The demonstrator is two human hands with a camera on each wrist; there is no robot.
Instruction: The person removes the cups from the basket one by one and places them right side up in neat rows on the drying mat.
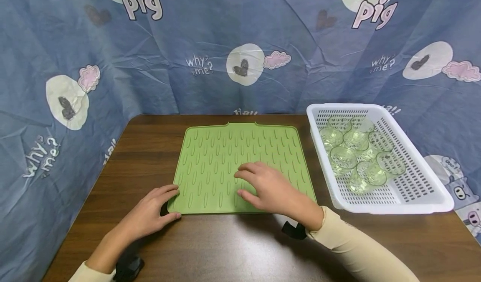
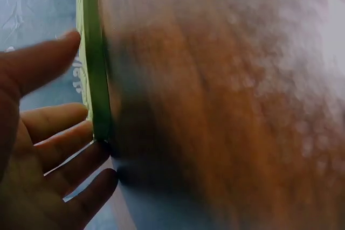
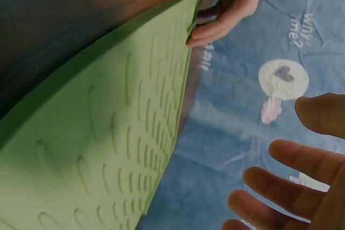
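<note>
A green ridged mat (image 1: pixel 210 165) lies flat on the brown wooden table. At its near left corner my left hand (image 1: pixel 152 211) touches the edge, fingers on the left side and thumb by the front edge. In the left wrist view the fingertips of the left hand (image 2: pixel 59 149) meet the mat's edge (image 2: pixel 94 63), fingers extended. My right hand (image 1: pixel 272 190) hovers over the mat's right half, its fingers loosely spread and holding nothing. The right wrist view has that right hand (image 3: pixel 302 181) apart from the mat (image 3: pixel 118 127).
A white plastic basket (image 1: pixel 417 190) with slotted walls stands right of the mat and holds several clear greenish glasses (image 1: pixel 343 158). Behind the table hangs a blue printed cloth (image 1: pixel 210 31). Brown tabletop (image 1: pixel 225 248) shows in front of the mat.
</note>
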